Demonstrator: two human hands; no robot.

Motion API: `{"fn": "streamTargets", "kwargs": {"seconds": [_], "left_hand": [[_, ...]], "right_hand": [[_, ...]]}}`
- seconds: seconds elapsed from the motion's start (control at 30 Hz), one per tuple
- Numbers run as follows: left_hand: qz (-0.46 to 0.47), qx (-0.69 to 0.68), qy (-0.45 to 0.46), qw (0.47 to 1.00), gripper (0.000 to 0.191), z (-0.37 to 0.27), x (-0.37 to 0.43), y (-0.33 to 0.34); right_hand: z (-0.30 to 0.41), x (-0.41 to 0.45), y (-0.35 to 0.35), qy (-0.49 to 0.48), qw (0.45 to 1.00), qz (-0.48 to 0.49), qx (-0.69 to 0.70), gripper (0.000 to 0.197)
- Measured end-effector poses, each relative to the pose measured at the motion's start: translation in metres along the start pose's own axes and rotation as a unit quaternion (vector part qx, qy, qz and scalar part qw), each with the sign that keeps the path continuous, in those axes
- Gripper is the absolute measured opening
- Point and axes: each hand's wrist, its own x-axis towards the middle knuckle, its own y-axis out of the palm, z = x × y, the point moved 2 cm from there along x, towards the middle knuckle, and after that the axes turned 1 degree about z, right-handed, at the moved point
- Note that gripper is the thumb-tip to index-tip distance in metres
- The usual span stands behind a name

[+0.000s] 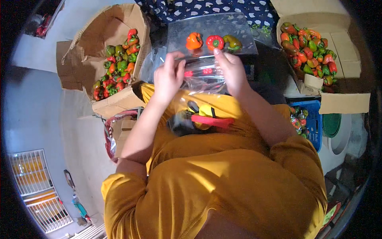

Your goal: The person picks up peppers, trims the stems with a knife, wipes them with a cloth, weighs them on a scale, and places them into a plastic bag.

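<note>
Both hands are raised in front of the weighing scale's lit red display. Between them stretches a clear plastic bag (203,85), see-through, hanging towards my lap. My left hand (169,76) pinches its left side, and my right hand (233,71) grips the right side with the thumb up. On the scale's metal platform (179,28) lie an orange bell pepper (194,41), a red bell pepper (215,42) with its stem facing me, and a green-brown pepper (232,42). The right thumb overlaps the red pepper's lower edge in the picture. The bag shows no pepper inside.
A torn cardboard box (89,38) of mixed peppers stands left, another cardboard box (343,56) of peppers right. Below the right box, a blue plastic basket (315,128) holds bagged peppers beside a pale bucket (341,134). A red-rimmed basket (111,131) stands at my left.
</note>
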Motion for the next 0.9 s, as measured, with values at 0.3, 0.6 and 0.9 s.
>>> {"fn": "streamTargets", "kwargs": {"seconds": [0.3,0.6,0.9], "left_hand": [[0.175,-0.167,0.003,0.970,0.050,-0.047,-0.009,-0.019],[0.141,-0.157,-0.069,0.975,0.024,-0.025,-0.026,-0.006],[0.192,-0.189,-0.105,0.957,0.014,0.004,-0.068,-0.019]], "right_hand": [[0.009,-0.014,0.015,-0.225,0.882,0.073,-0.407,0.030],[0.011,-0.014,0.015,-0.235,0.841,0.053,-0.485,0.031],[-0.003,-0.015,0.024,-0.213,0.824,0.117,-0.512,0.022]]}}
